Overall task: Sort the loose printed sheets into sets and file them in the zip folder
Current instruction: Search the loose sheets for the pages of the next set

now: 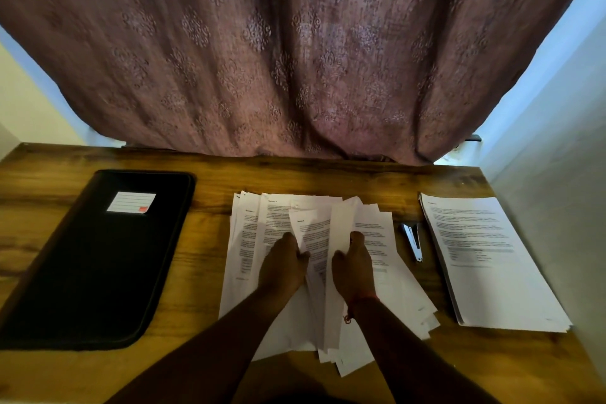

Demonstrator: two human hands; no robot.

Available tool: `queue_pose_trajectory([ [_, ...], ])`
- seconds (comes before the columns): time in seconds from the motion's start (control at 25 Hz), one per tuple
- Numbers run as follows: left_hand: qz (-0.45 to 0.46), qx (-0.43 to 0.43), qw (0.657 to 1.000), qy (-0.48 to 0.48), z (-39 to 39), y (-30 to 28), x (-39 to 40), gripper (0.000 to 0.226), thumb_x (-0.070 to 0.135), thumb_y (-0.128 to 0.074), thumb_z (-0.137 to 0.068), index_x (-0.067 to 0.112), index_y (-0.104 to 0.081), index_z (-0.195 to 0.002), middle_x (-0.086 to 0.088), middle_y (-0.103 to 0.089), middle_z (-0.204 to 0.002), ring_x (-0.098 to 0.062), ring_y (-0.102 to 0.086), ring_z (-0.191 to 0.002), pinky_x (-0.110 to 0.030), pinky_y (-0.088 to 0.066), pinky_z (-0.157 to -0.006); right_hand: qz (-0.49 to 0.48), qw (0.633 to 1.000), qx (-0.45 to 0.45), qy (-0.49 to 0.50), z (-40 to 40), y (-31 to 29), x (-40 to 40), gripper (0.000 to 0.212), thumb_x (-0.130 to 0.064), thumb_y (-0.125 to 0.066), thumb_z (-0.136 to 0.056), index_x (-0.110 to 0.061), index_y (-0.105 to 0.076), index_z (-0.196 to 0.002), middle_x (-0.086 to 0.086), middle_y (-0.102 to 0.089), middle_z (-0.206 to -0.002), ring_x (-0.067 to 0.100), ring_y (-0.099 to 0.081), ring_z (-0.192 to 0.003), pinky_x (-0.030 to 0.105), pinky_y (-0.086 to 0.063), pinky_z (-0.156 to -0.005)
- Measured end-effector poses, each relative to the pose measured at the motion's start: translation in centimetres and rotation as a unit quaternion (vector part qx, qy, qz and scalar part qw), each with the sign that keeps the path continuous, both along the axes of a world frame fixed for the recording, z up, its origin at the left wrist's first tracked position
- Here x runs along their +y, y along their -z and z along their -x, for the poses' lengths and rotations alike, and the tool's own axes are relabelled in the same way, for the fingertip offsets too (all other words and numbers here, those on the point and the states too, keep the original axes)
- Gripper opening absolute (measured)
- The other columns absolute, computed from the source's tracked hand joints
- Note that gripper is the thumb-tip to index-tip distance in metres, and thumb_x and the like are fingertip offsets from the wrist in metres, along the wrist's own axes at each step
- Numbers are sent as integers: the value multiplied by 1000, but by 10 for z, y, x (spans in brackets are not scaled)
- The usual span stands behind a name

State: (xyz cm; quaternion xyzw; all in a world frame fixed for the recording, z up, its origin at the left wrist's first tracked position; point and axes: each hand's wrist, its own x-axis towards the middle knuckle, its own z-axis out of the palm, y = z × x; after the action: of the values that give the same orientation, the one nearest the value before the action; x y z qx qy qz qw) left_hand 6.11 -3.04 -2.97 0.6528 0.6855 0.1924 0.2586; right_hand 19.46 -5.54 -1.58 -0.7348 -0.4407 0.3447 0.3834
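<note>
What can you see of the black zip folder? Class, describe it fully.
The zip folder is black and rectangular with rounded corners and a stitched or zipped border. It looks like matte fabric or leatherette. A white lined label with a red mark sits near its top. It lies flat and closed on the table's left side, untouched by either hand.

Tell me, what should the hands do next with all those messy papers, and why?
Probably lift one sheet out of the fanned loose pile, since both the left hand and right hand already pinch sheets there. It could join the neat stack beyond the stapler; the zip folder looks shut.
</note>
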Motion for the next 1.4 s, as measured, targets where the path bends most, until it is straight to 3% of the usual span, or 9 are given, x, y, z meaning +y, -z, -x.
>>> queue_pose_trajectory([
  [0.12,16,0,1000,-16,0,-6,9,9,31,-62,-95,22,-58,-95,1,-68,-111,-17,-67,-99,-28,-57,-81,0,1000,4,-12,1,1,-4,40,-5,-54,-93,-20,-41,-128,-1,-56,-118,24,-59,-114,44,-55,-91],
  [0.32,-4,-5,1000,-6,-7,-6,8,18,28,-56,-98,18,-59,-112,-1,-66,-118,-20,-65,-108,-30,-56,-88,-14,999,-40,-21,-2,-7,2,37,-6,-54,-94,-20,-44,-126,2,-60,-120,23,-60,-113,41,-55,-90],
  [0.56,-78,43,996,10,0,-12,5,18,33,-53,-98,20,-58,-110,2,-66,-111,-14,-67,-97,-26,-58,-80,14,987,-139,-81,-3,-13,15,40,-14,-56,-94,-19,-42,-131,4,-58,-122,24,-60,-114,44,-54,-95],
  [0.72,-111,-61,992,25,-10,-22,2,12,27,-54,-99,20,-57,-108,4,-65,-110,-10,-65,-98,-19,-53,-81,-49,974,-198,-99,0,-12,21,38,-31,-57,-95,-18,-50,-130,3,-50,-126,18,-48,-118,34,-46,-101],
  [0.84,-112,-104,981,115,-18,-25,2,16,27,-57,-97,17,-58,-110,2,-65,-107,-11,-64,-98,-18,-51,-86,-49,990,-102,-83,2,-29,29,29,-44,-52,-96,-16,-62,-94,-1,-61,-93,12,-58,-88,27,-49,-85],
  [0.92,-105,-118,977,146,-16,-21,3,16,26,-56,-98,16,-61,-109,0,-66,-109,-14,-64,-102,-24,-52,-93,13,995,-59,-82,-3,-32,37,22,-33,-54,-97,-15,-60,-84,-1,-62,-83,12,-58,-79,27,-50,-83],
  [1.12,-57,-139,983,105,-2,1,4,11,23,-59,-95,27,-64,-104,13,-66,-107,-4,-63,-103,-27,-54,-93,6,999,-54,0,-13,-17,28,3,-15,-53,-98,-14,-55,-98,-1,-58,-89,16,-59,-88,30,-52,-84],
  [1.28,-45,-119,989,76,4,10,6,15,18,-62,-93,25,-68,-105,13,-70,-107,-5,-66,-101,-26,-57,-87,-42,997,15,63,-18,-13,18,33,-11,-51,-99,-21,-41,-128,-8,-58,-92,9,-61,-84,27,-54,-78],
  [1.4,-32,-100,991,83,0,13,7,14,24,-58,-96,25,-70,-103,11,-71,-101,-5,-66,-94,-26,-57,-84,-66,996,20,62,-16,-6,16,31,-8,-49,-99,-24,-46,-126,-5,-58,-104,5,-60,-89,19,-53,-76],
])
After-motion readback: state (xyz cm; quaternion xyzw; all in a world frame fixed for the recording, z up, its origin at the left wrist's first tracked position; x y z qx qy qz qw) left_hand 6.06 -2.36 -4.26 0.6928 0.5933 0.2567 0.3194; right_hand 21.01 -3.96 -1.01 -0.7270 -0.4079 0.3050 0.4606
